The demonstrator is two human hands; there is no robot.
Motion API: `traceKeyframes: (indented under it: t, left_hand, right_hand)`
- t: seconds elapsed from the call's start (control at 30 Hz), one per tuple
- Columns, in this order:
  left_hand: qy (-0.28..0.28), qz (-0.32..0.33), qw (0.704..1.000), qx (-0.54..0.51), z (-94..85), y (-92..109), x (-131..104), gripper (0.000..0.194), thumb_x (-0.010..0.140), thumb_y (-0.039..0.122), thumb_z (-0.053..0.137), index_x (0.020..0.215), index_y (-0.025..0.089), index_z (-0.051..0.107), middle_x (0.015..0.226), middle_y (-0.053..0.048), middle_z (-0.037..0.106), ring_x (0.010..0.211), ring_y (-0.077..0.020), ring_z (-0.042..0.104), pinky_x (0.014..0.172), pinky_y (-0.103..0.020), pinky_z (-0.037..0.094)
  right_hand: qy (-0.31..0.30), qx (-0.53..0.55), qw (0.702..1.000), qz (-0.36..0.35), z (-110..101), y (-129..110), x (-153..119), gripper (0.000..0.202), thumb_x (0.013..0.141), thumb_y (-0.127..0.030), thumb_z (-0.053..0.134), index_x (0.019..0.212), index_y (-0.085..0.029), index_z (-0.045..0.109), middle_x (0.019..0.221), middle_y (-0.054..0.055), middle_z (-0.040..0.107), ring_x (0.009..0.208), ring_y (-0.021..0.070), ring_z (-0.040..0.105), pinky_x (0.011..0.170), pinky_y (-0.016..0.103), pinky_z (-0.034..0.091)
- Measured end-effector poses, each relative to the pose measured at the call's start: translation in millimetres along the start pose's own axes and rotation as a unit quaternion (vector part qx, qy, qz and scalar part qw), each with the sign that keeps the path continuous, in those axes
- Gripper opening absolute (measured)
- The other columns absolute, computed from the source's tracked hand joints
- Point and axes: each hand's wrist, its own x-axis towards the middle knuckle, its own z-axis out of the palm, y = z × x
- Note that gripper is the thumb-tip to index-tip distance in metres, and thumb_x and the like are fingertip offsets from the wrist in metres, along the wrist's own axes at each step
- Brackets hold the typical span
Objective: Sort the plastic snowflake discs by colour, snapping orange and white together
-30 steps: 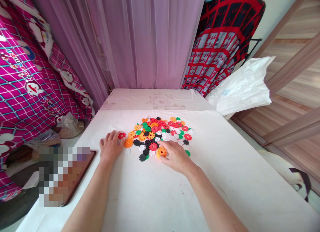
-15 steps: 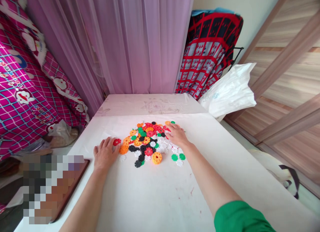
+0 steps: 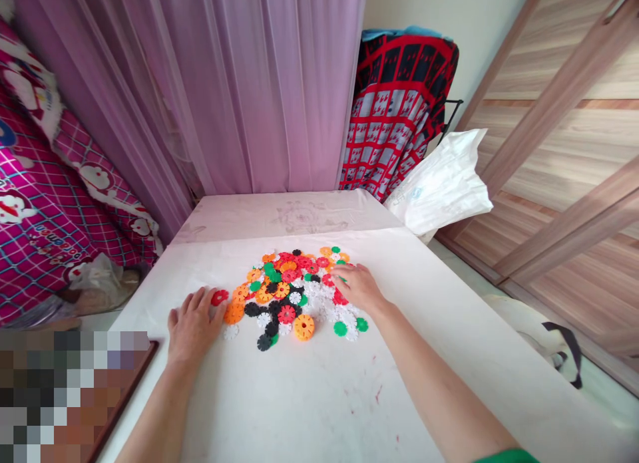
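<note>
Fingers (image 3: 344,269) of the right hand (image 3: 362,289) lie lightly curved, palm down, over the right flank of the disc pile (image 3: 288,275); whether they pinch a disc cannot be told, as the hand covers the contact area. The left hand (image 3: 192,326) is set palm down to the left of the disc pile, digits slightly spread, thumb angled toward the pile. A single red disc (image 3: 219,297) lies at the pile's left edge, just beside the left index finger, and an orange disc (image 3: 233,312) lies near the thumb. The pile consists of notched flat discs in red, orange, green, black and white, heaped and overlapping. White discs (image 3: 319,295) cluster on its right side, next to the right hand. At the pile's near edge sit a thick orange piece (image 3: 304,327), a black disc (image 3: 264,342) and two green discs (image 3: 340,328). A pale-covered table (image 3: 279,410) supports the pile; reddish marks (image 3: 378,393) show on the near side, right of the pile. A pixelated flat object with a dark red edge (image 3: 150,356) lies left of the pile, toward the wearer. Beyond the pile hangs a purple curtain (image 3: 249,84); beyond it to the right are a red-and-black cloth (image 3: 399,104) and a white bag (image 3: 444,183). Magenta fabric (image 3: 74,197) hangs far left of the pile, and wooden doors (image 3: 574,150) stand far right.
</note>
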Motion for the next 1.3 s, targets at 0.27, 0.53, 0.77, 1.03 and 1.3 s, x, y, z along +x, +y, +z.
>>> traceKeyframes:
  t: [0.27,0.53,0.77,1.03,1.3]
  left_hand:
    - [-0.016,-0.007,1.000,0.007,-2.1,-0.1,1.2,0.056,0.097,0.053,0.033,0.144,0.026,0.050,0.158,-0.006,0.042,0.147,-0.0281,0.032,0.119,-0.055,0.022]
    - [0.000,0.000,1.000,0.001,-0.9,-1.0,0.9,0.054,0.097,0.051,0.037,0.141,0.026,0.053,0.156,-0.007,0.045,0.145,-0.0301,0.034,0.118,-0.057,0.024]
    - [-0.001,0.002,1.000,0.001,-3.0,1.2,0.0,0.054,0.097,0.051,0.037,0.142,0.025,0.053,0.156,-0.007,0.045,0.146,-0.0300,0.034,0.118,-0.057,0.024]
    - [-0.017,-0.004,1.000,-0.003,-6.2,4.9,0.4,0.056,0.097,0.051,0.037,0.144,0.025,0.050,0.158,-0.006,0.042,0.147,-0.0301,0.031,0.119,-0.056,0.022]
    - [-0.011,-0.001,1.000,0.002,-8.1,6.9,-0.1,0.055,0.096,0.050,0.038,0.142,0.024,0.052,0.157,-0.008,0.044,0.146,-0.0300,0.033,0.118,-0.056,0.023]
  right_hand:
    - [-0.076,-0.058,0.995,0.034,3.4,6.7,95.1,0.059,0.086,-0.002,0.048,0.141,-0.023,0.056,0.154,0.007,0.046,0.142,0.0211,0.044,0.116,0.038,0.035]
    - [-0.043,-0.046,0.998,-0.002,23.9,6.9,38.2,0.049,0.093,-0.008,0.046,0.138,-0.023,0.058,0.146,0.008,0.056,0.134,0.0198,0.051,0.115,0.036,0.035]
    - [-0.022,0.039,0.998,0.043,14.5,2.9,11.9,0.031,0.090,-0.021,0.060,0.119,-0.024,0.070,0.119,0.006,0.070,0.113,0.0198,0.062,0.099,0.029,0.044]
    - [-0.068,0.026,0.996,0.061,0.2,-3.5,21.4,0.046,0.081,-0.029,0.072,0.126,-0.023,0.067,0.127,0.008,0.067,0.120,0.0225,0.060,0.102,0.029,0.043]
    - [-0.020,0.019,0.996,0.087,0.7,-3.8,14.9,0.046,0.086,-0.025,0.063,0.132,-0.021,0.061,0.128,0.010,0.067,0.120,0.0236,0.061,0.103,0.033,0.044]
